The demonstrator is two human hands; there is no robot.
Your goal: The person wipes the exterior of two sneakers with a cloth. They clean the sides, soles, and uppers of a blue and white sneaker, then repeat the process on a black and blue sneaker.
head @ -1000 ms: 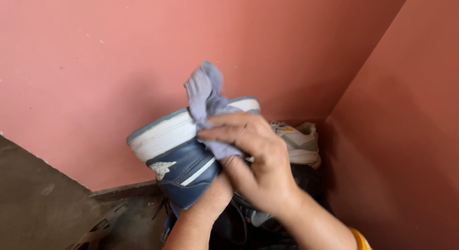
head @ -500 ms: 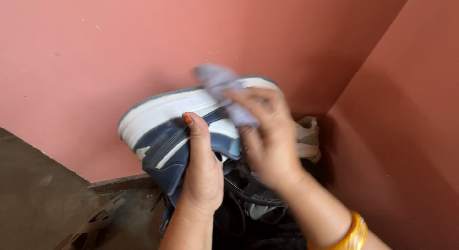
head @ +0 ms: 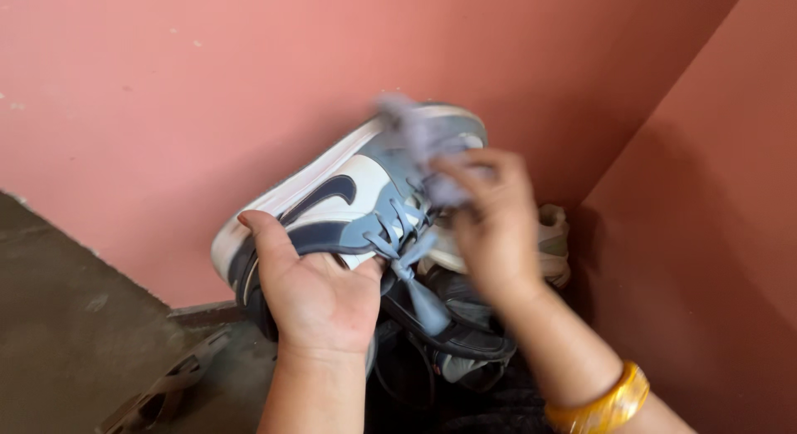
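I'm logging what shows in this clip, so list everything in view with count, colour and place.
Sneaker: one, white and blue-grey with a dark navy curved mark, held up in front of the wall.
Cloth: one, pale lilac, blurred, at the sneaker's toe end.
Other shoes: a pile, count unclear, dark and grey with one whitish, in the corner below.
Walls: two, salmon pink, meeting at the right.
Floor: grey-brown, lower left.
Sandal: one, brown, on the floor, partly cut off.
Bangle: one, yellow, on the right wrist.
Left hand: grips the sneaker's heel end.
Right hand: holds the cloth against the sneaker.
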